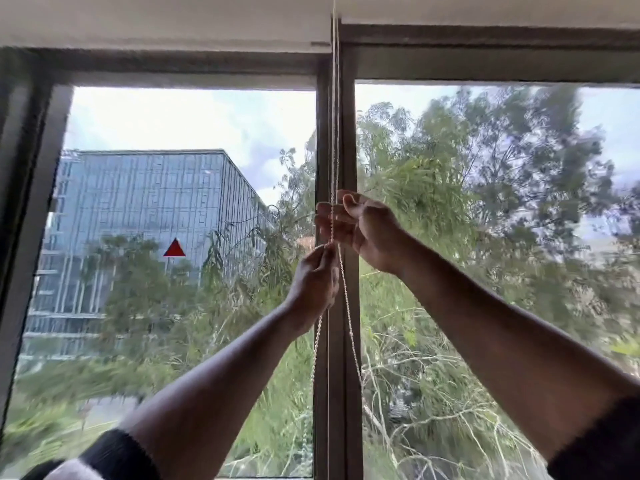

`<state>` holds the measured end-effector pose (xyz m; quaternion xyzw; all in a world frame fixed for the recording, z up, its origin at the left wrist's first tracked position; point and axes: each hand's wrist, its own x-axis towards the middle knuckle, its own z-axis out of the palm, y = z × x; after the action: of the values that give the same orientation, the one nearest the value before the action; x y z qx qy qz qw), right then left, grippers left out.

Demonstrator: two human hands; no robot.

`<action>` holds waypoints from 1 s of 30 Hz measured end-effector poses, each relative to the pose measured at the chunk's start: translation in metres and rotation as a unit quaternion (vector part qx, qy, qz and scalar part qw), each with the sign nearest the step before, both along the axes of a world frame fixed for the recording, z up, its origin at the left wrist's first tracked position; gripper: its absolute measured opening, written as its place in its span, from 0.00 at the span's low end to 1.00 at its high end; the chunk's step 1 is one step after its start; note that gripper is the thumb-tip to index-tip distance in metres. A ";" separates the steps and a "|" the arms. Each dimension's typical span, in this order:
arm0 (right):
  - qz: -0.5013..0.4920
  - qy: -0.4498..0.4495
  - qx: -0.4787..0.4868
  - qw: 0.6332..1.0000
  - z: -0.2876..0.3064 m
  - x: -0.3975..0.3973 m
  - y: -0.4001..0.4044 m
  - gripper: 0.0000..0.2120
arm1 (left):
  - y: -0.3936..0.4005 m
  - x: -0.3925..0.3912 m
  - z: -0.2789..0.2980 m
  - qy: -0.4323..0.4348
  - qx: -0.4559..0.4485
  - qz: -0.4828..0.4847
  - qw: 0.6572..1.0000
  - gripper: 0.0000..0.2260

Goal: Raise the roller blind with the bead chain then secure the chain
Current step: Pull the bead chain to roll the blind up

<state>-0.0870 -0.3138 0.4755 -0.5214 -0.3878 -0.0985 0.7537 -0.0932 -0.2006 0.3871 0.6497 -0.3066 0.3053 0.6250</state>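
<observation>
Bead chain hangs from the top edge of view, running down in front of the dark centre mullion btwn two window panes. Roller blind sits up high, its bottom edge near the top of the frame, glass below mostly uncovered. No containers in shot. Left hand is lower, fingertips pressed together, pinching the chain w/ thumb and forefinger; strands fall away below it, one to the left of the mullion, one slanting right. Right hand is just above, palm toward camera, fingers curled loosely round the chain, not fully closed; can't tell how firmly it grips. Both forearms reach up, dark sleeves at bottom. Outside: glass building, trees.
</observation>
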 end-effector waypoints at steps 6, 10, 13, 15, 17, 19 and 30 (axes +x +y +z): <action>-0.147 -0.087 -0.041 0.985 -0.013 0.015 0.021 0.27 | -0.005 0.003 -0.020 0.038 0.027 -0.027 0.999 0.15; -0.209 -0.168 -0.028 0.963 -0.035 0.025 0.027 0.28 | 0.009 0.011 -0.028 0.058 0.073 0.001 0.996 0.16; -0.231 -0.215 -0.059 0.947 -0.047 0.026 0.032 0.29 | 0.020 0.011 -0.018 0.077 0.066 0.047 0.994 0.14; -0.238 -0.249 -0.082 0.935 -0.059 0.025 0.039 0.27 | 0.027 0.009 0.004 0.068 -0.021 0.052 0.996 0.13; -0.236 -0.275 -0.085 0.928 -0.072 0.022 0.044 0.23 | 0.034 0.006 0.032 0.043 -0.072 0.025 0.996 0.13; -0.254 -0.285 -0.068 0.921 -0.083 0.025 0.043 0.22 | 0.039 0.002 0.052 0.046 -0.066 -0.013 0.997 0.15; -0.278 -0.267 -0.166 0.908 -0.120 0.033 0.029 0.24 | 0.032 -0.023 0.105 0.096 -0.093 -0.101 0.986 0.17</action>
<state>-0.0537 -0.2851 0.3559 -0.6801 -0.4247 -0.3735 0.4665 -0.1167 -0.1683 0.4926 0.5813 -0.2792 0.2040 0.7366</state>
